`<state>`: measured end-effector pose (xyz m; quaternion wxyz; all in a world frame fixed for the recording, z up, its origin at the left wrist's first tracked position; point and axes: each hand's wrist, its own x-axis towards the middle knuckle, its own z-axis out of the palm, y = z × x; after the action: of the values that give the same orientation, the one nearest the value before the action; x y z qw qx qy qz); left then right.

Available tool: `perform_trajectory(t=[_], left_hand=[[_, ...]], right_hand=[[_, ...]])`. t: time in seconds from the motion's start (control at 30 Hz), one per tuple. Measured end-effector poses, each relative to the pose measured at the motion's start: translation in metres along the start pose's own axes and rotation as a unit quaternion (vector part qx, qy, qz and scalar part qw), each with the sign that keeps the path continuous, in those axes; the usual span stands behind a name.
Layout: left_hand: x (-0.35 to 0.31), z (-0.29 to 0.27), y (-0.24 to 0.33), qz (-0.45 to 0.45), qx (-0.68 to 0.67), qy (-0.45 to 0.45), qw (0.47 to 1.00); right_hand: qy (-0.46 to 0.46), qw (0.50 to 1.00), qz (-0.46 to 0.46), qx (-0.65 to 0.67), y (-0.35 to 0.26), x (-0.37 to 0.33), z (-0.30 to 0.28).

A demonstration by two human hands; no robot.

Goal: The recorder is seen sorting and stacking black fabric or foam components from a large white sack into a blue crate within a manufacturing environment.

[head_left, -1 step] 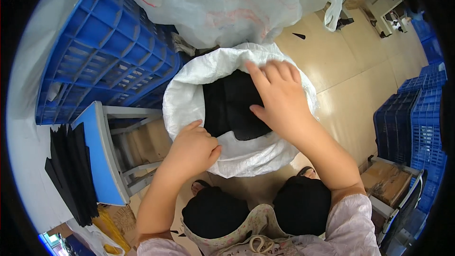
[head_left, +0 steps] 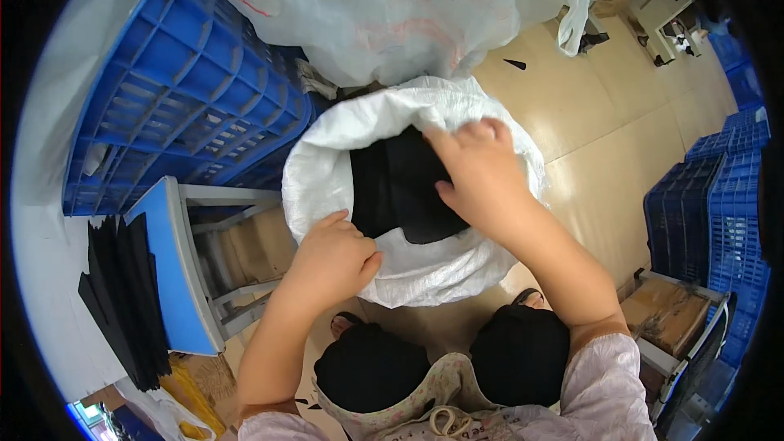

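Observation:
A white woven sack [head_left: 322,143] stands in front of me with its rim folded outward. Black fabric pieces [head_left: 408,184] lie stacked inside. My left hand [head_left: 335,257] is closed over the near left rim, its fingertips partly hidden on the inner side. My right hand [head_left: 482,167] lies across the right side of the mouth. Its fingers curl over the far right rim, and the thumb points in above the black fabric. The right fingertips are slightly blurred.
Blue plastic crates [head_left: 196,73] rise at the left, above a blue-topped stool [head_left: 175,269] beside hanging black strips [head_left: 122,302]. A large translucent plastic bag [head_left: 392,16] bulges beyond the sack. More blue crates [head_left: 710,204] and a cardboard box [head_left: 665,314] stand at the right.
My right hand's fingers have curled inward and dropped slightly against the far right rim. The left hand stays where it was on the rim.

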<state>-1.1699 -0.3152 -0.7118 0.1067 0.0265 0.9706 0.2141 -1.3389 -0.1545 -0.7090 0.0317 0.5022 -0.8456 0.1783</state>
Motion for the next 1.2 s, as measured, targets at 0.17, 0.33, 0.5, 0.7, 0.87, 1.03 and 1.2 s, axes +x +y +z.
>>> perform_trajectory(t=[0.17,0.33,0.5,0.7,0.87,1.03,1.2], left_hand=[[-0.002,0.007,-0.013,-0.15,-0.284,0.094,0.942],[-0.003,-0.009,-0.039,-0.304,-0.704,0.089,0.636],[-0.008,-0.014,-0.041,-0.367,-0.791,0.067,0.485],[-0.026,-0.012,-0.049,-0.275,-0.59,-0.097,0.753],[-0.052,-0.047,-0.014,-0.256,-0.645,0.235,0.68],[-0.069,-0.041,0.009,-0.219,-0.505,0.517,0.656],[-0.064,-0.012,0.017,-0.155,-0.527,0.544,0.634]], right_hand=[[-0.025,0.972,-0.204,0.11,-0.024,-0.015,-0.03],[0.072,0.901,-0.347,0.252,-0.045,-0.03,-0.05],[0.113,0.858,-0.375,0.334,-0.049,-0.034,-0.048],[0.092,0.859,-0.337,0.374,-0.051,-0.043,-0.042],[0.046,0.931,-0.294,0.21,-0.031,-0.031,-0.041],[-0.109,0.969,-0.203,0.084,-0.001,-0.036,-0.021],[-0.52,0.838,-0.168,0.011,-0.022,-0.04,0.001]])
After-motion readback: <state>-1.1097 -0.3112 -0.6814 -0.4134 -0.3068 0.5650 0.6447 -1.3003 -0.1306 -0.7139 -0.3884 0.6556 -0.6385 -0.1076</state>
